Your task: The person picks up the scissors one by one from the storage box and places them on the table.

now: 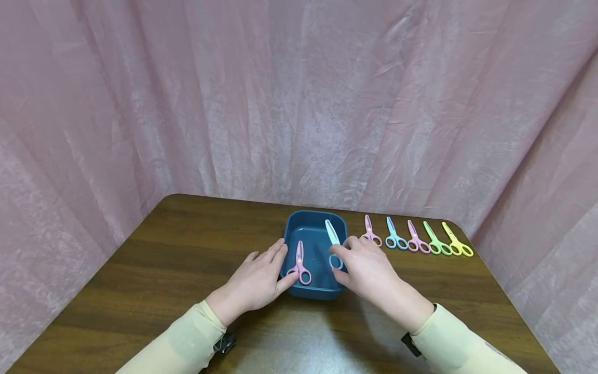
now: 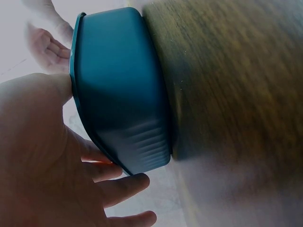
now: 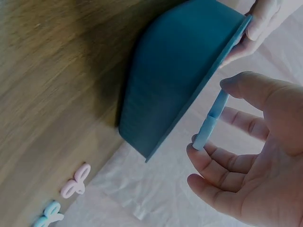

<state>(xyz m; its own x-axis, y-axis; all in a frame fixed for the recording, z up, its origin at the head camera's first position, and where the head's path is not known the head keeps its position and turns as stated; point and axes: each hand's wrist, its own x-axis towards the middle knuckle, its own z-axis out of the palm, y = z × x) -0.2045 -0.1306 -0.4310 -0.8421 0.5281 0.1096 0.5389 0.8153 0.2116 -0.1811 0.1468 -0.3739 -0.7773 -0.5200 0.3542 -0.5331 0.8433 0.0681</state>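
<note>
A dark blue plastic bin (image 1: 314, 259) stands on the table, with a pair of pink scissors (image 1: 300, 259) in its left half. My left hand (image 1: 254, 280) rests along the bin's left rim, fingers extended and thumb over the near corner, overlapping a pink handle in the head view. Over the bin's right side, my right hand (image 1: 369, 267) pinches light blue scissors (image 1: 332, 232) by the handles, blades pointing away. The right wrist view shows the scissor handles (image 3: 210, 120) edge-on between thumb and fingertips, above the bin's rim.
To the right of the bin, a row of scissors lies on the wooden table (image 1: 187, 249): pink (image 1: 369, 228), blue (image 1: 392, 234), another pink (image 1: 415, 236), green (image 1: 434, 239) and yellow (image 1: 455, 240). Pink curtains (image 1: 299, 104) hang behind the table and at its sides.
</note>
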